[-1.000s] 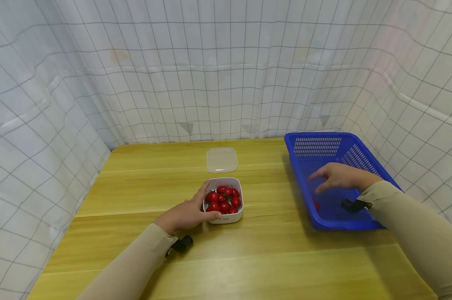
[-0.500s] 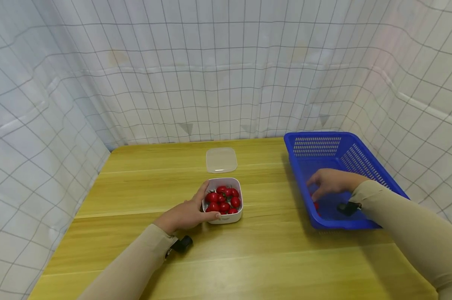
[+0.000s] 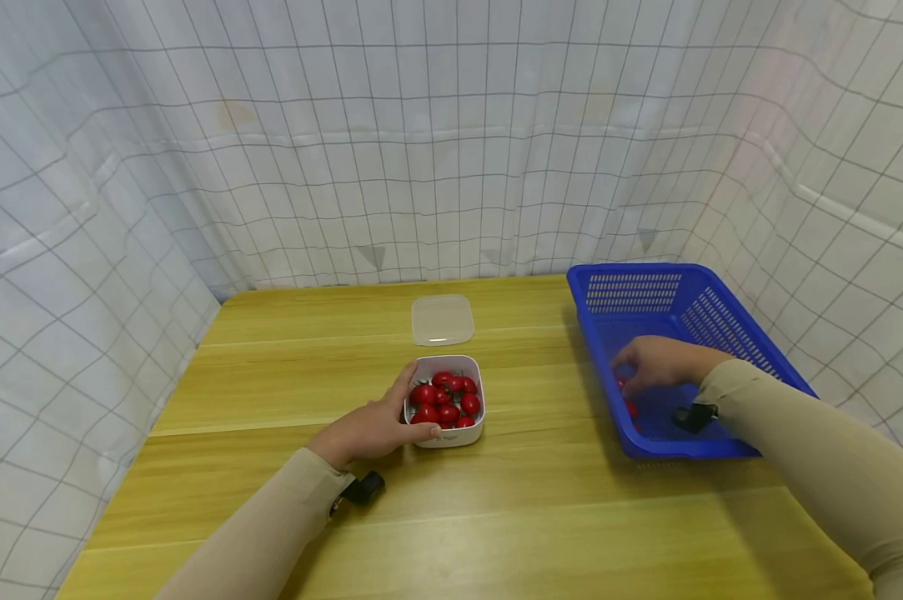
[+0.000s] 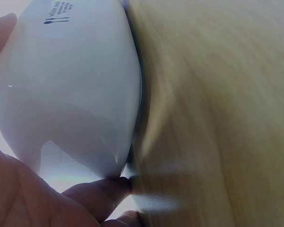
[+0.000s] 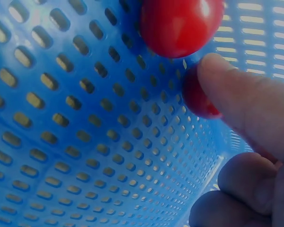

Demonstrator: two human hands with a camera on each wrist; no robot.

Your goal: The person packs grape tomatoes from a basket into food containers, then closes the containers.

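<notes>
Steadying the nearly full white tub point(image 3: 446, 402) in a curled left hand point(image 3: 367, 429), the person's right hand point(image 3: 657, 364) fingers one of two tomatoes point(image 5: 181, 24) in the blue basket point(image 3: 649, 292), grip unclear.

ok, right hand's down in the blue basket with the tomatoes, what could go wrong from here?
1. Two tomatoes lie loose by the right hand; a fingertip touches one, so a nudge could roll it along the blue basket floor.
2. The left hand holds the full white container at one side only; a pull might tip it or spill fruit.
</notes>
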